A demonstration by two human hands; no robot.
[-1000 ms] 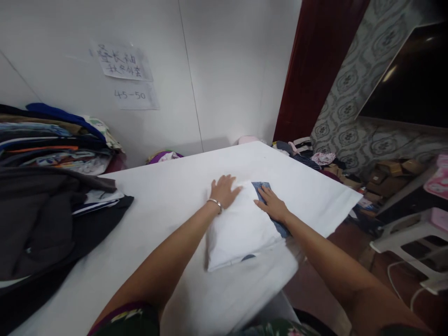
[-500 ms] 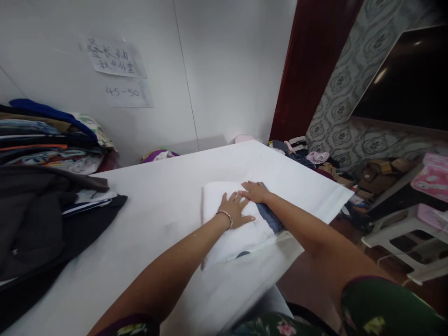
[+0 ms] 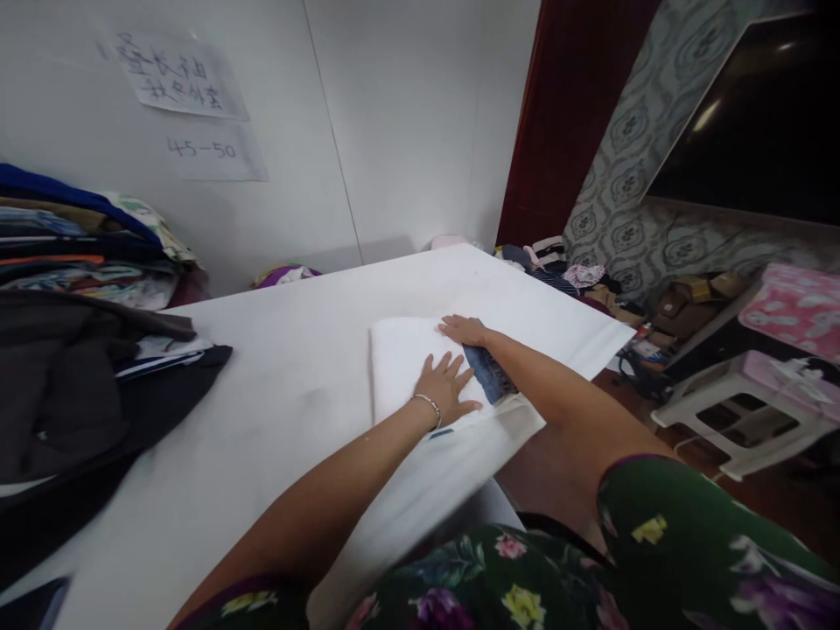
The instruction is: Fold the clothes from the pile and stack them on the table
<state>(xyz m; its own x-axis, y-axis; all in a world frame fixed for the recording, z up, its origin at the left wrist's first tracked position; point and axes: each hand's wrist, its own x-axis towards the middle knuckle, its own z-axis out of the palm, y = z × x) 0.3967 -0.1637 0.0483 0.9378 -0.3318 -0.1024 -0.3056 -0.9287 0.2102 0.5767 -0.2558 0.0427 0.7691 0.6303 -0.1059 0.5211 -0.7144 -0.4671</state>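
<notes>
On the white table point(image 3: 282, 385), toward its near edge and right of its middle, you have a folded white cloth point(image 3: 395, 363) lying flat, with a strip of blue denim point(image 3: 484, 372) showing along its right side. The cloth's left side points straight away from you toward the table's far edge. Part of its outline is under your hands, so its long axis cannot be told for sure. The denim's long axis is clear: it runs from near the table's near edge toward the far edge, leaning left at its far end.

Your left hand point(image 3: 446, 389) is flat on the cloth with fingers spread, pointing toward the table's far edge; most of the white surface lies left of it and beyond it. Your right hand point(image 3: 464, 330) is also extended and grips nothing, laid across the cloth's far right corner, fingers pointing to the table's left side. The denim lies just nearer to you than that hand. Dark clothes point(image 3: 59, 376) are heaped at the table's left end.
</notes>
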